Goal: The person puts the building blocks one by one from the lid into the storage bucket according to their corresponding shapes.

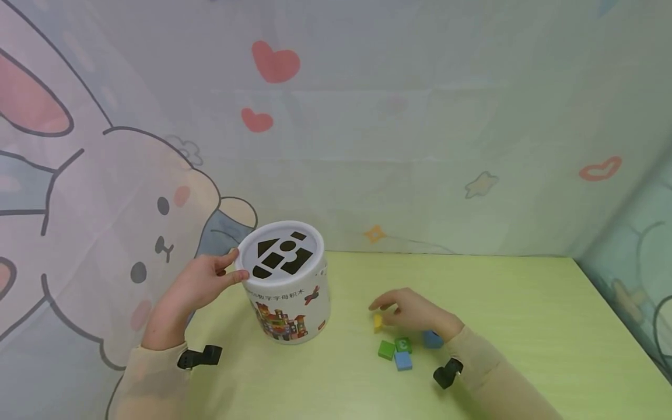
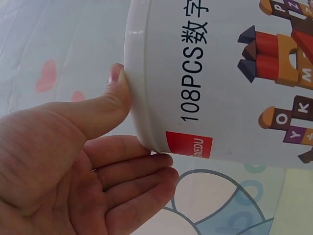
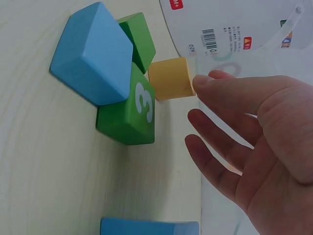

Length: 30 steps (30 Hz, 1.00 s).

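A white bucket (image 1: 286,309) with a printed picture of blocks stands on the table, its lid (image 1: 252,248) cut with dark shaped holes. My left hand (image 1: 207,283) holds the bucket at the lid's rim, thumb and forefinger against the edge, the other fingers extended below in the left wrist view. Right of the bucket, my right hand (image 1: 412,312) reaches over a yellow block (image 3: 171,78). Its thumb tip is right at the block's edge, fingers loosely bent. Close by are a green block marked 3 (image 3: 137,110), another green block (image 1: 386,350) and a light blue block (image 1: 403,361).
Another blue block (image 1: 433,339) lies under the right wrist, partly hidden. The pale green table (image 1: 525,315) runs right, ending at a wall cloth (image 1: 394,128) printed with a rabbit and hearts. A dark cable (image 1: 658,326) hangs at the right edge.
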Available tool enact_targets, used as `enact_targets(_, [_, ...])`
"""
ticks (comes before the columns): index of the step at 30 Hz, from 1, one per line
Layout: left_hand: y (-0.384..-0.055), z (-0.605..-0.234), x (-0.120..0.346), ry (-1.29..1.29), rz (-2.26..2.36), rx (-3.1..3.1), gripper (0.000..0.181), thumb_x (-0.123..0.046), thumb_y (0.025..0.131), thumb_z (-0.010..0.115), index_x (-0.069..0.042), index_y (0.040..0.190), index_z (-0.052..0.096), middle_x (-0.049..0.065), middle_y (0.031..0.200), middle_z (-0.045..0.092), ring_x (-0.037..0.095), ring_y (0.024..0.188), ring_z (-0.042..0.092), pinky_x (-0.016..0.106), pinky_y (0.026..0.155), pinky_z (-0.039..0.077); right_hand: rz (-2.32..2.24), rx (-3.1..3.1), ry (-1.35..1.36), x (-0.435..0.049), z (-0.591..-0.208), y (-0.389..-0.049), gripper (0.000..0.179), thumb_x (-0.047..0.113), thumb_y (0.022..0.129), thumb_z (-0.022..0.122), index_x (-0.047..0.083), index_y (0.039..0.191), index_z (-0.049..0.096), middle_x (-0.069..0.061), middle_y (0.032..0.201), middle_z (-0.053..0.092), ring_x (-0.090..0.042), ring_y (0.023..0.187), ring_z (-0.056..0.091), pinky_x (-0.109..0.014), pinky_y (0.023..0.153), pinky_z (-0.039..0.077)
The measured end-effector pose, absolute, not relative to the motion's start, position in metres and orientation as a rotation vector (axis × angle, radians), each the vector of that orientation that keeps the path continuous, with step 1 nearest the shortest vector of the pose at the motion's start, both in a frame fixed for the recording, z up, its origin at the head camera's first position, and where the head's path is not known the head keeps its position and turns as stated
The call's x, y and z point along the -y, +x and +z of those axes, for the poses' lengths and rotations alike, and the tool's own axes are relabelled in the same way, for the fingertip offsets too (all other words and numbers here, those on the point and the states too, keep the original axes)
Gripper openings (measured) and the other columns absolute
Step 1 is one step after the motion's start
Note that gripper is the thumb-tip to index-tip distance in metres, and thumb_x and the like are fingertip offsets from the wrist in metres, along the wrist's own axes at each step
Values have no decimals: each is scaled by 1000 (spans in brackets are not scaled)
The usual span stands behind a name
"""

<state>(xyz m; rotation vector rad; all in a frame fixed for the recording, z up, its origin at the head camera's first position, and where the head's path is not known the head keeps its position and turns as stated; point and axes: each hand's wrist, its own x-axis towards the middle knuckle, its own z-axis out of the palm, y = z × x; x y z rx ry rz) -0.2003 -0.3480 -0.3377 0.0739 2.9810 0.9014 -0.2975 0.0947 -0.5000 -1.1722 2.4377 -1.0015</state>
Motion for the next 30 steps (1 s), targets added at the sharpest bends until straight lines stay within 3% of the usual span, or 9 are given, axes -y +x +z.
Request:
enact_targets(4, [-201, -338, 348, 74, 902, -2977, 80, -45, 101, 75, -1, 161, 42, 5, 77, 50, 22, 68, 37, 39, 64, 38, -974, -2417, -1206, -95, -501, -298, 32, -1, 102, 69, 5, 133, 75, -8, 136, 71, -33, 129, 64, -43, 95, 58])
enact_targets(8, [-201, -338, 348, 72, 903, -2978, 80, -44, 102, 75, -1, 160, 42, 9, 79, 54, 22, 69, 38, 39, 65, 39, -952, -2429, -1221, -94, -503, -299, 30, -2, 100, 71, 6, 128, 78, -7, 132, 74, -30, 126, 66, -40, 94, 58])
enact_targets(11, [-201, -338, 348, 78, 901, -2986, 80, -44, 101, 75, 0, 160, 43, 26, 106, 70, 23, 73, 43, 39, 68, 41, -934, -2453, -1223, -94, -504, -301, 27, -1, 99, 73, 8, 124, 80, -4, 128, 76, -26, 120, 68, -35, 90, 57])
enact_targets(15, [-201, -337, 348, 93, 906, -2992, 79, -43, 101, 75, 1, 159, 44, 32, 145, 59, 23, 74, 45, 39, 70, 42, -921, -2474, -1215, -95, -506, -302, 25, 1, 98, 76, 10, 120, 82, -2, 123, 77, -22, 114, 70, -33, 86, 57])
enact_targets(20, [-200, -336, 348, 101, 913, -2986, 78, -41, 102, 76, 1, 159, 43, 27, 112, 70, 22, 69, 39, 39, 67, 40, -913, -2477, -1195, -96, -506, -302, 22, 6, 96, 80, 12, 117, 83, -1, 120, 76, -22, 112, 69, -33, 86, 57])
enact_targets(22, [-200, -335, 348, 97, 916, -2980, 79, -41, 101, 76, 0, 159, 43, 16, 87, 63, 21, 66, 36, 39, 64, 38, -909, -2476, -1188, -97, -506, -301, 21, 9, 96, 81, 13, 116, 83, 0, 120, 76, -22, 112, 69, -33, 87, 57])
enact_targets(25, [-199, -335, 348, 87, 907, -2977, 79, -42, 102, 75, 0, 160, 42, 8, 78, 53, 21, 66, 36, 39, 64, 37, -906, -2477, -1182, -97, -506, -300, 19, 11, 96, 82, 14, 115, 83, 2, 118, 76, -23, 112, 69, -36, 89, 57])
enact_targets(27, [-199, -335, 347, 78, 896, -2978, 79, -43, 102, 75, -1, 160, 42, 15, 87, 63, 22, 68, 39, 39, 66, 39, -899, -2484, -1181, -97, -505, -300, 18, 13, 96, 83, 15, 114, 83, 4, 117, 76, -23, 112, 69, -39, 92, 57])
enact_targets(30, [-199, -335, 347, 73, 878, -2983, 79, -44, 102, 74, -1, 161, 42, 29, 120, 71, 24, 75, 47, 40, 70, 42, -894, -2490, -1186, -96, -505, -300, 16, 15, 95, 84, 16, 111, 84, 6, 115, 76, -22, 112, 69, -43, 94, 56])
